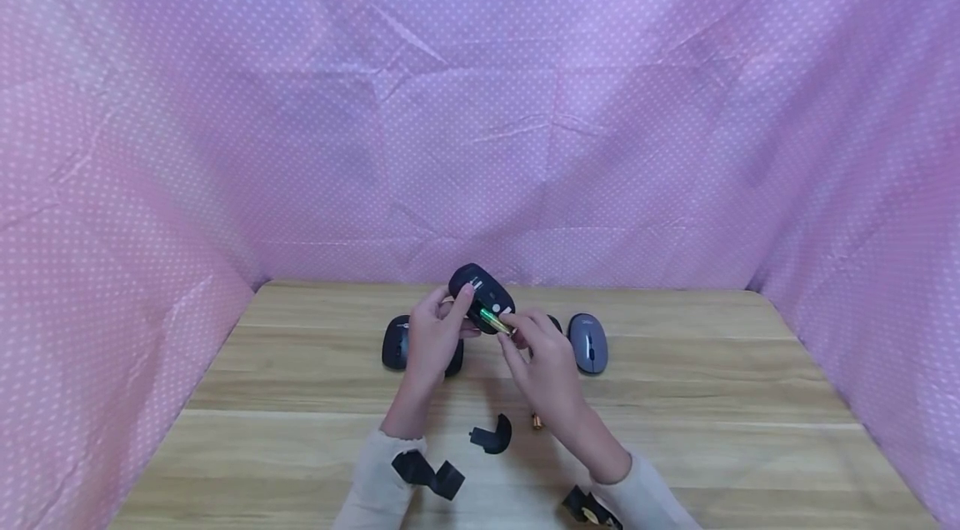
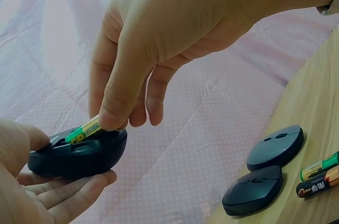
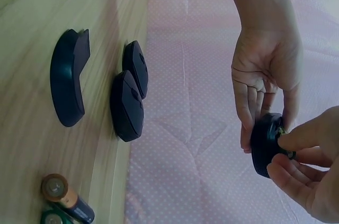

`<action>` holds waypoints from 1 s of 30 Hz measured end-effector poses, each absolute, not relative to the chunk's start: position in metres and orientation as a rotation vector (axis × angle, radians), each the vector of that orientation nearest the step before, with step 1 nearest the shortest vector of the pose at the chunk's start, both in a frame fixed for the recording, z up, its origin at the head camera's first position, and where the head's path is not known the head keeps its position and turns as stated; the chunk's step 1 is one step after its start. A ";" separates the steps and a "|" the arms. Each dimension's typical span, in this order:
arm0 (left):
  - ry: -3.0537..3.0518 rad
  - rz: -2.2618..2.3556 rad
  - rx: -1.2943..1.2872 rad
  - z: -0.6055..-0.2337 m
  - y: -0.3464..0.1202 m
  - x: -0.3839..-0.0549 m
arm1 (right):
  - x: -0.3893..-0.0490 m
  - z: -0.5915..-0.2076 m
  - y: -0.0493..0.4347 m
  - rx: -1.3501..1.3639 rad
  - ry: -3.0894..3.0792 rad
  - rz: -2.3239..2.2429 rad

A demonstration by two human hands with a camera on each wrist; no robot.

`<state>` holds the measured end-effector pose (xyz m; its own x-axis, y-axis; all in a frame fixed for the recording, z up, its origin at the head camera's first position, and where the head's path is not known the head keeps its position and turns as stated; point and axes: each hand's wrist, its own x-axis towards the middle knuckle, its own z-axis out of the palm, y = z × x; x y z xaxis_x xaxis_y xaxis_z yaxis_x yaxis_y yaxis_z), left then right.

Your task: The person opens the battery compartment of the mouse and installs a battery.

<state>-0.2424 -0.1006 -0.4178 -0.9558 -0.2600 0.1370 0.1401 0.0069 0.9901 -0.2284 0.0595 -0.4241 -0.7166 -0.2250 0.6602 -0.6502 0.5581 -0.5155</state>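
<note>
Above the table, my left hand [image 1: 433, 338] holds a black computer mouse [image 1: 468, 276] with its underside turned up, thumb on the base and fingers beneath. The battery slot in the mouse is uncovered. My right hand [image 1: 553, 367] pinches a green and gold battery [image 1: 491, 319] between thumb and fingers. In the left wrist view, the battery [image 2: 82, 133] lies at a slant, one end in the slot and the other under the right fingertips. The right wrist view shows both hands close around the mouse [image 3: 260, 147], the battery mostly hidden by fingers.
A curved black cover [image 1: 498, 436] lies on the wooden table [image 1: 300, 397]. Behind the left hand sit two dark mice [image 3: 126, 107]; a grey mouse [image 1: 588, 344] sits at the right, beside another partly hidden one. Two batteries [image 2: 318, 183] lie together near the right forearm. Pink dotted cloth [image 1: 480, 138] surrounds the table.
</note>
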 end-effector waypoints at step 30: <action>-2.040 -2.201 -0.053 -0.416 -0.098 -0.242 | -0.251 -0.413 0.082 0.379 -2.404 2.159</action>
<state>-0.2419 -0.0983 -0.4155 -0.9896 -0.0787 0.1208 0.1264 -0.0709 0.9894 -0.2511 0.0816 -0.4132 -0.9667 -0.2454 0.0720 -0.0979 0.0949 -0.9907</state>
